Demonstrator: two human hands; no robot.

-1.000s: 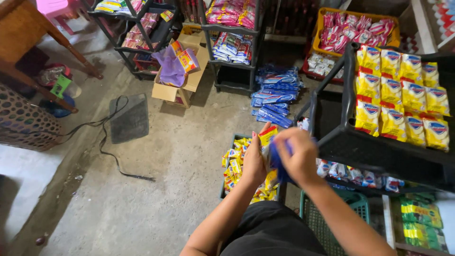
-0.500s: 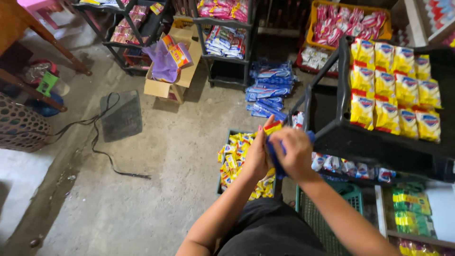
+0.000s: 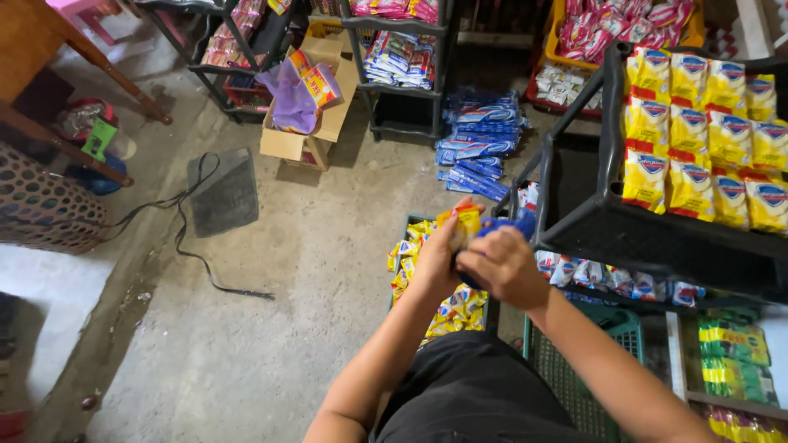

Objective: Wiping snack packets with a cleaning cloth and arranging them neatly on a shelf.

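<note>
Both hands meet above the crate of yellow packets [image 3: 408, 246]: left hand [image 3: 439, 254] clamped on a yellow packet [image 3: 466, 220], right hand [image 3: 501, 264] closed around blue packets [image 3: 510, 225].

Cardboard box [image 3: 308, 131] (open), black shelf rack [image 3: 611, 221]

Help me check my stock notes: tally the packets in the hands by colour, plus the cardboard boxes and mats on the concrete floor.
Yellow plastic packet, in the left hand: 1
Blue plastic packet, in the right hand: 1
Open brown cardboard box: 1
Dark flat floor mat: 1
Total: 4
</note>
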